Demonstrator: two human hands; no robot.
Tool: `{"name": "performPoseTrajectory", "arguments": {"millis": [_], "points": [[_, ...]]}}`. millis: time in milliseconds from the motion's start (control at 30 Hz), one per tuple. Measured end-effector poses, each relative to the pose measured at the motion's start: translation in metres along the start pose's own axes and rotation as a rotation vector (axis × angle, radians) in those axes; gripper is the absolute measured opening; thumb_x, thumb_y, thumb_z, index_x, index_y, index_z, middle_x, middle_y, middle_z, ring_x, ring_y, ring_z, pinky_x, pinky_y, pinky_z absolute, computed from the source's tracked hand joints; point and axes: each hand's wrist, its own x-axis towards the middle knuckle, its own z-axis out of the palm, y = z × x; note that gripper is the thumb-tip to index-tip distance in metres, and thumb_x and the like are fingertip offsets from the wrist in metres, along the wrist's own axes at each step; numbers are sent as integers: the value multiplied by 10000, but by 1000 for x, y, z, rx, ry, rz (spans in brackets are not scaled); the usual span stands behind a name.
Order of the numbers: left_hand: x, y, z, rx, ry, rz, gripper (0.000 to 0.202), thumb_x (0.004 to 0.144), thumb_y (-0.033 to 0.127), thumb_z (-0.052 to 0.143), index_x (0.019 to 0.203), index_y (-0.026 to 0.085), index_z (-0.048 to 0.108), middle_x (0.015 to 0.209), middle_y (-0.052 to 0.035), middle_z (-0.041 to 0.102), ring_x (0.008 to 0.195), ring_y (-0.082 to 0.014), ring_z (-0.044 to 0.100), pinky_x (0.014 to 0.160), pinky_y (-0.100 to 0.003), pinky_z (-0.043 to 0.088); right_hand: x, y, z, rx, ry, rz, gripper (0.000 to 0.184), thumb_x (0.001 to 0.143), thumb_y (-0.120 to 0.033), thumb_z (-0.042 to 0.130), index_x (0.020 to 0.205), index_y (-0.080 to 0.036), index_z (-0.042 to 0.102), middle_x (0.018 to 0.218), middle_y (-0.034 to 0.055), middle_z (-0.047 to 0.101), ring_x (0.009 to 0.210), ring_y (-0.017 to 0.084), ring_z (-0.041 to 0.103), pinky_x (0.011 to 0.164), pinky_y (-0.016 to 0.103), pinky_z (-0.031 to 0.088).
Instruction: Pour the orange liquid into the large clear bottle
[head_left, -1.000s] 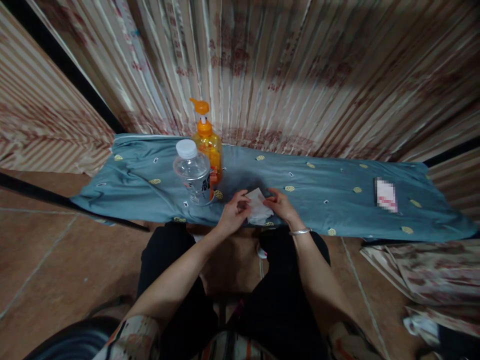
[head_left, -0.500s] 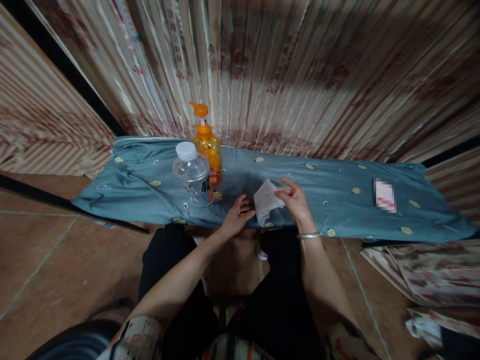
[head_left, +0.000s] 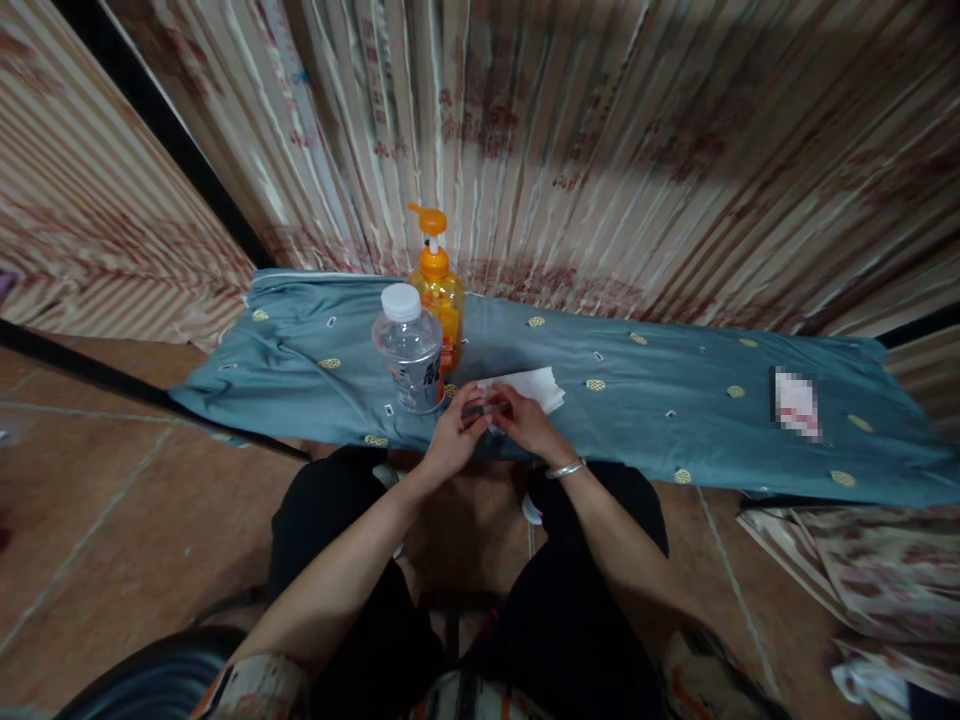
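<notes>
Both hands holding white paper above cloth-covered table

The left hand and right hand are meeting at the paper's left end, fingers curling narrowly and pinching it; the exact fingertip contact is being hidden. The paper is extending rightward behind the right hand, near the table's front edge. A clear bottle is standing left of the hands, partly covering an orange pump bottle.

Bottle before dispenser, both left of paper
</notes>
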Motion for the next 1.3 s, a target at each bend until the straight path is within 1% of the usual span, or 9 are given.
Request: {"name": "performPoseTrajectory", "arguments": {"millis": [100,233,333,400,567,700,900,1067,1300], "points": [[-16,17,-13,87,-33,102,483,1041,331,951,1511,273,856,1470,-141,926,1339,-342,900,1220,-539,764,-7,5,12,0,-47,-22,329,1119,-195,857,1443,-248,878,1309,117,994,1229,308,963,1138,463,745],[-37,48,-39,216,-33,250,322,1079,399,931,1385,298,925,1350,-123,935,1205,-338,902,1184,-546,780,-9,7,1,13,31,14,165,1088,-222,842,1235,-253,912,1168,98,994,1122,317,971,1062,455,763],[-47,71,-70,313,46,364,359,1131,436,888,1468,314,912,1452,-140,913,1393,-366,861,1338,-588,704,-14,-4,-6,39,128,-39,154,1117,-377,832,1187,-275,923,1145,99,989,1055,328,960,1013,460,770],[-47,81,-92,510,210,519,447,1182,490,835,1594,320,855,1563,-153,880,1516,-379,819,1397,-613,660,-18,-22,-10,71,169,-95,247,1142,-480,816,1242,-287,934,1174,108,991,1042,340,955,980,460,775],[-7,79,-113,499,468,562,1270,953,727,1079,1956,275,442,1961,-273,597,1859,-487,573,1538,-712,476,-7,-97,-23,30,234,-320,423,1202,-619,799,1455,-294,895,1321,118,982,1131,346,939,1071,479,759],[34,64,-102,287,403,370,1684,655,638,1263,1992,246,317,2031,-329,488,1919,-517,511,1555,-669,459,31,-159,-31,-232,271,-481,567,1254,-742,749,1496,-238,843,1292,166,948,1200,386,899,1123,500,704],[42,42,-101,255,392,110,1282,627,459,1226,1730,201,625,1539,-211,893,1455,-471,888,1256,-596,731,82,-209,-12,-587,192,-504,819,1237,-943,612,1248,-161,856,1015,241,848,1181,477,857,1031,520,669],[43,33,-99,250,385,79,1005,591,461,1210,1436,225,719,1217,-107,922,1120,-406,933,1041,-539,780,85,-226,1,-724,133,-506,825,1318,-854,489,1268,-122,866,1104,261,875,1195,462,853,1051,550,681],[49,30,-97,223,386,73,916,568,520,1178,1298,270,685,1142,-67,913,1116,-410,930,1002,-537,782,69,-248,-10,-848,49,-401,720,1371,-734,472,1366,-134,870,1246,245,937,1216,412,885,1070,498,694]]}}
